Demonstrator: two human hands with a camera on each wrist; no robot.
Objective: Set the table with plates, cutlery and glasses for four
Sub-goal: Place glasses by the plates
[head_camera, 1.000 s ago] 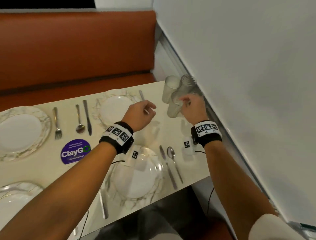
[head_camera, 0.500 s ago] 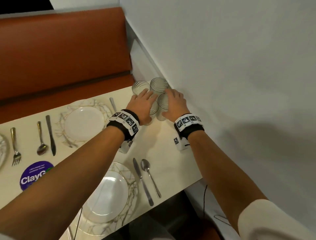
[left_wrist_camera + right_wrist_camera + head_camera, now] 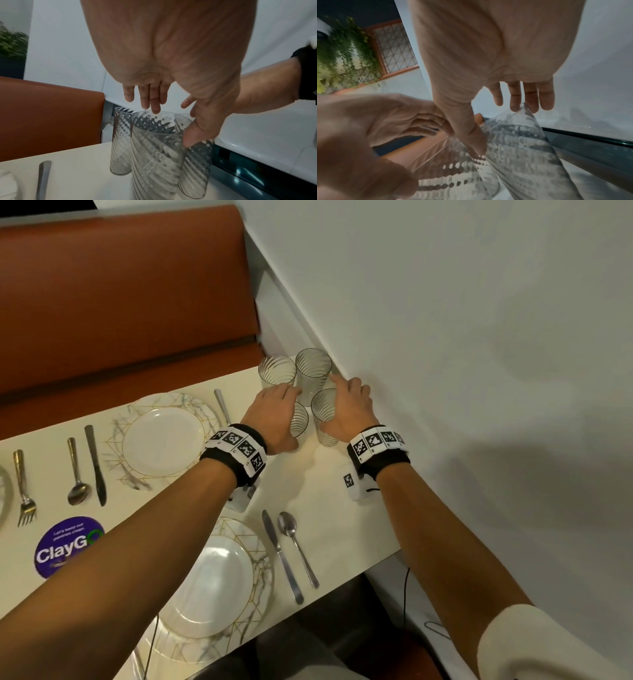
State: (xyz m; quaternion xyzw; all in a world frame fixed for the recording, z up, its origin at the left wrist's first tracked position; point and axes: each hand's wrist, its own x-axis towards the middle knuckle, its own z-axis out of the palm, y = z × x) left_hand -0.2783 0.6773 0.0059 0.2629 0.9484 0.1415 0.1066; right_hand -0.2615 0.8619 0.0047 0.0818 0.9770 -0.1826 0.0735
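Observation:
Four clear ribbed glasses stand bunched in the table's far right corner against the wall. My left hand (image 3: 281,416) lies over the near left glass (image 3: 300,419); in the left wrist view its fingers (image 3: 154,100) hang straight above the rim of that glass (image 3: 154,155) and the thumb reaches down its right side. My right hand (image 3: 342,405) grips the near right glass (image 3: 322,405), thumb on its near side and fingers behind it. In the right wrist view the thumb (image 3: 471,128) presses on that glass (image 3: 513,148). The two far glasses (image 3: 277,371) (image 3: 313,368) stand untouched.
Two marbled plates (image 3: 162,436) (image 3: 205,580) are laid, the near one with a knife (image 3: 281,556) and spoon (image 3: 296,546) on its right. Further left lie a knife (image 3: 96,463), spoon (image 3: 77,474) and fork (image 3: 24,487). A purple sticker (image 3: 65,546) is on the table. An orange bench (image 3: 120,302) stands behind, the wall (image 3: 445,337) on the right.
Both hands have reached forward to the cluster of glasses and settled on the two near ones. The view has turned right toward the wall.

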